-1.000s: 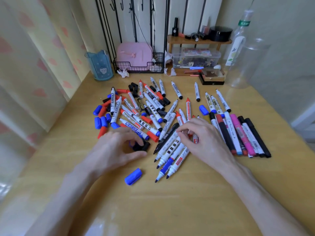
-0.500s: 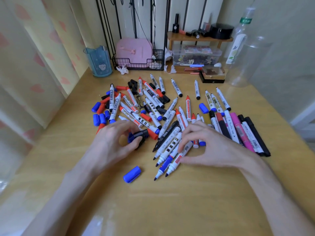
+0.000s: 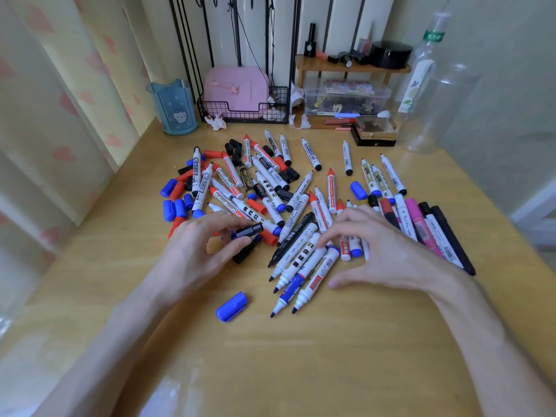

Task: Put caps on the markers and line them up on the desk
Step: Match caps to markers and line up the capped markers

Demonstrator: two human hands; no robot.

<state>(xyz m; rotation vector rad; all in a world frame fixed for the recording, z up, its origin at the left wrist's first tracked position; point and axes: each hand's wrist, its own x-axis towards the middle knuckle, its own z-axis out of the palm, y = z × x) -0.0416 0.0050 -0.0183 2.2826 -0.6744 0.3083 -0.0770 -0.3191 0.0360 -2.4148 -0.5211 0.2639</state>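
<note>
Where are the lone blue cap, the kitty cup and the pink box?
lone blue cap [image 3: 231, 306]: head view, middle of its side, nearest on the desk.
kitty cup [image 3: 173, 99]: head view, front wall above the cat picture.
pink box [image 3: 236, 91]: head view, centre of its front face.

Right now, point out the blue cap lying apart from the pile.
Head view, left of centre: the blue cap lies on the desk, nearer the camera than the left hand, left of the closest uncapped markers.

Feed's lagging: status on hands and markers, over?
Left hand pinches black cap. Right hand holds nothing, rests on uncapped markers. Loose blue cap on desk nearby.
</note>
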